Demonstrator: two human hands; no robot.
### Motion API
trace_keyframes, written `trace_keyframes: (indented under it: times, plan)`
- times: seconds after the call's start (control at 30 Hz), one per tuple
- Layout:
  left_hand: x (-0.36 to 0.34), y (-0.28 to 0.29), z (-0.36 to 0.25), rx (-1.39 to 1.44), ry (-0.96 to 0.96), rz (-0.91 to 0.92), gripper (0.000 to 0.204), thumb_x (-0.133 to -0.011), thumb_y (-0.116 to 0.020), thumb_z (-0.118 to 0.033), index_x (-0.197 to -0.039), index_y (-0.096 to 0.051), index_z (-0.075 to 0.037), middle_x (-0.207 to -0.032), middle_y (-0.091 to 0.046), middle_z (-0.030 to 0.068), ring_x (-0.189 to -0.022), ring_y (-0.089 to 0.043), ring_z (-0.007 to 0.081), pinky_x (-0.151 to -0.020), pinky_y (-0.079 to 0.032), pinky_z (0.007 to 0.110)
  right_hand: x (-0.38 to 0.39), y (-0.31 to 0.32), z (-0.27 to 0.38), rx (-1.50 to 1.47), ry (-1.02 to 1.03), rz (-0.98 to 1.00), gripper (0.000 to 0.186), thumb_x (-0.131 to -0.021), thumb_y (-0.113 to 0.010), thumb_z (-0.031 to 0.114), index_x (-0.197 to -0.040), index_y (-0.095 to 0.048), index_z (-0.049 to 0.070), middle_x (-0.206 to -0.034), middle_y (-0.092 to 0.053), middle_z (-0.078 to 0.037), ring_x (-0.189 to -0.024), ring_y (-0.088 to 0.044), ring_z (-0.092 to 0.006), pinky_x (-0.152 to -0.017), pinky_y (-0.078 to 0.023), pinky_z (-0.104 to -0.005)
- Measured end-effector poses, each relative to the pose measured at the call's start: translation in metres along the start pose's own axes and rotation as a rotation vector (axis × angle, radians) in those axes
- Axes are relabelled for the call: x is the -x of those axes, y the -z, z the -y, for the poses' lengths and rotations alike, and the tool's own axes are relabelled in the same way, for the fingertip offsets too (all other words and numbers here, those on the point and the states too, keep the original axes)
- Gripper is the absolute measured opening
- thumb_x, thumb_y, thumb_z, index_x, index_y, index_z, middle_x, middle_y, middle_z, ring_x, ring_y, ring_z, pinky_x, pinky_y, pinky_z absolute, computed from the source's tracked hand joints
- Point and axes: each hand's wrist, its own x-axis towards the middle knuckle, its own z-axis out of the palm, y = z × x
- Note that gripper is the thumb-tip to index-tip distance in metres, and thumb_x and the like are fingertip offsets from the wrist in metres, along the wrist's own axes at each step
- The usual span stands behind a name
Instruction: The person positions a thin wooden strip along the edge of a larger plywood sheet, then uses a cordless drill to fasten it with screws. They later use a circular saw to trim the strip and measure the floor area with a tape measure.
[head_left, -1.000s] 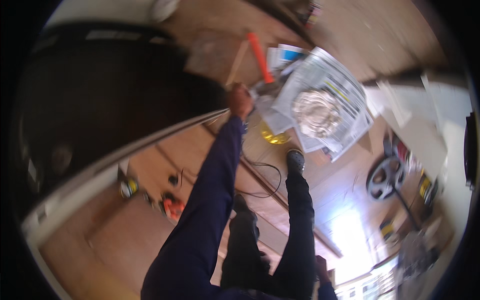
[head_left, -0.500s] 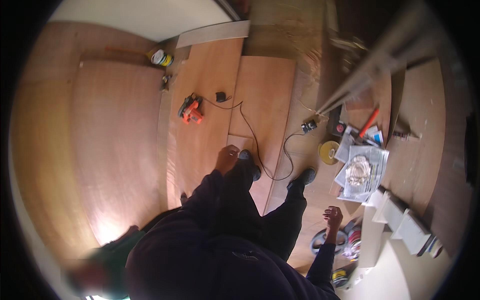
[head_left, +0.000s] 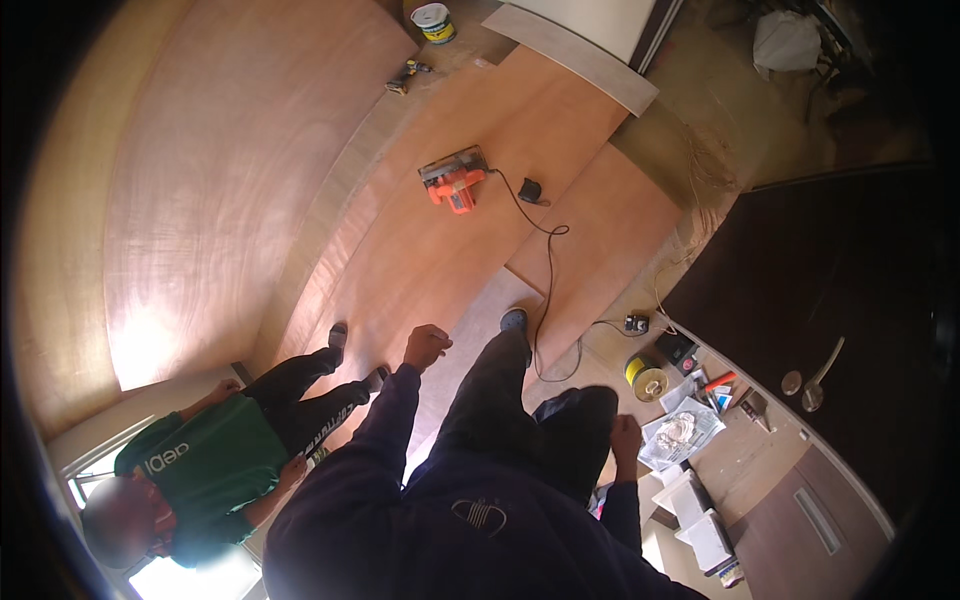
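Note:
My left hand (head_left: 427, 346) hangs in front of me with its fingers curled in, above the plywood sheet (head_left: 400, 270), and nothing shows in it. My right hand (head_left: 627, 440) is down beside my right thigh; its fingers are mostly hidden, so its grip cannot be judged. Ahead on the plywood lies an orange circular saw (head_left: 455, 183). A black tape measure (head_left: 530, 190) is just to its right. From the saw a dark cord (head_left: 549, 262) runs back past my shoe (head_left: 514, 320) to a plug (head_left: 636, 323). Neither hand touches these tools.
A co-worker in a green shirt (head_left: 205, 460) stands at my left. A cordless drill (head_left: 408, 75) and a tub (head_left: 433, 22) sit at the far side. To the right are a yellow can (head_left: 646, 378), papers (head_left: 682, 435) and a dark door (head_left: 810, 280) with a lever handle.
My view has turned, so the saw and boards appear shifted and tilted. The dark door and more of the co-worker have come into view. My right hand now appears closer to my thigh.

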Motion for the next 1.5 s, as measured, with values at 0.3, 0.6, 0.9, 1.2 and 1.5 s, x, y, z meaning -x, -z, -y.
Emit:
trace_keyframes:
  times: [0.3,0.6,0.9,1.2,1.5]
  plan:
    - [-0.020,0.011,-0.066,0.295,0.093,-0.029,0.014,-0.086,-0.078,-0.009,-0.088,-0.071,0.003,-0.080,-0.072,0.0112,-0.069,-0.070,0.0194,-0.060,-0.060,0.033,-0.169,0.076,0.170,-0.013,0.315,0.068,0.022,-0.100,-0.063,0.024,-0.098,-0.067,0.002,-0.088,-0.073,-0.018,-0.084,-0.073,-0.0349,-0.075,-0.056,-0.0433]
    - [-0.026,-0.017,-0.148,0.335,0.291,-0.318,0.013,-0.084,-0.077,-0.010,-0.087,-0.073,0.002,-0.077,-0.071,0.0100,-0.064,-0.070,0.0188,-0.056,-0.058,0.030,-0.400,0.115,0.273,0.231,0.357,0.431,0.024,-0.097,-0.062,0.027,-0.094,-0.070,0.004,-0.087,-0.072,-0.020,-0.080,-0.072,-0.0367,-0.071,-0.055,-0.0453]
    - [-0.069,-0.046,-0.241,0.429,0.311,-0.310,0.014,-0.087,-0.075,-0.011,-0.096,-0.073,0.000,-0.085,-0.074,0.0097,-0.067,-0.073,0.0196,-0.051,-0.050,0.031,-0.577,0.221,0.432,-0.047,0.219,0.280,0.020,-0.098,-0.062,0.018,-0.091,-0.067,0.000,-0.073,-0.066,-0.010,-0.067,-0.066,-0.0163,-0.060,-0.053,-0.0344]
    - [-0.235,0.065,-0.364,0.837,0.116,-0.649,0.014,-0.094,-0.069,-0.010,-0.103,-0.070,0.001,-0.085,-0.072,0.0096,-0.069,-0.072,0.0185,-0.056,-0.052,0.028,-0.608,0.117,0.624,-0.006,0.118,0.585,0.022,-0.099,-0.066,0.024,-0.091,-0.066,0.003,-0.081,-0.069,-0.005,-0.069,-0.066,-0.0117,-0.058,-0.052,-0.0290]
    - [-0.575,0.193,-0.418,1.106,0.017,-0.422,0.014,-0.096,-0.056,-0.005,-0.102,-0.067,0.001,-0.083,-0.072,0.0092,-0.068,-0.071,0.0165,-0.056,-0.052,0.027,-0.726,-0.186,0.806,0.456,0.520,0.795,0.022,-0.100,-0.063,0.023,-0.092,-0.065,0.002,-0.076,-0.067,-0.008,-0.068,-0.067,-0.0174,-0.064,-0.053,-0.0336]
